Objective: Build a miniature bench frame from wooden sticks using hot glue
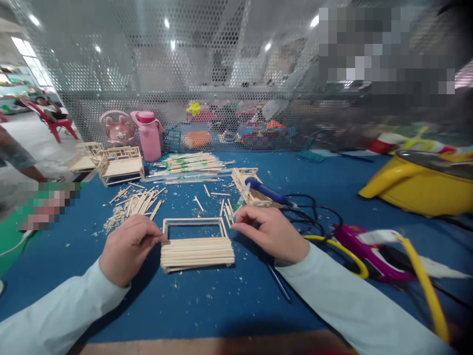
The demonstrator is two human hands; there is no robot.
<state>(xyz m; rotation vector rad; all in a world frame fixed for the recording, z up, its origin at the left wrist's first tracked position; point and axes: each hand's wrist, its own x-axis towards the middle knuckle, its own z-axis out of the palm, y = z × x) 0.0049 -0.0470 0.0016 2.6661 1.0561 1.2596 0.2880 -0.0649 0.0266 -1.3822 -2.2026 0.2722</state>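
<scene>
A small wooden stick frame [197,254] lies on the blue table, its near part covered by a row of sticks and its far part an open rectangle. My left hand [132,246] is at its left side, thumb and fingertips pinched at the upper left corner of the stick row. My right hand [271,230] is just right of the frame, fingertips pinched beside a few loose sticks [227,212]; what is between them is too small to make out. Behind that hand, a blue glue gun [268,191] rests on another stick piece [246,178].
Loose cut sticks [142,202] lie at the left, with stick bundles [192,162] behind. Small stick benches [121,165] and a pink bottle [149,135] stand back left. Cables, a purple device [369,254] and a yellow container [424,185] are right. A mesh screen [185,64] borders the back.
</scene>
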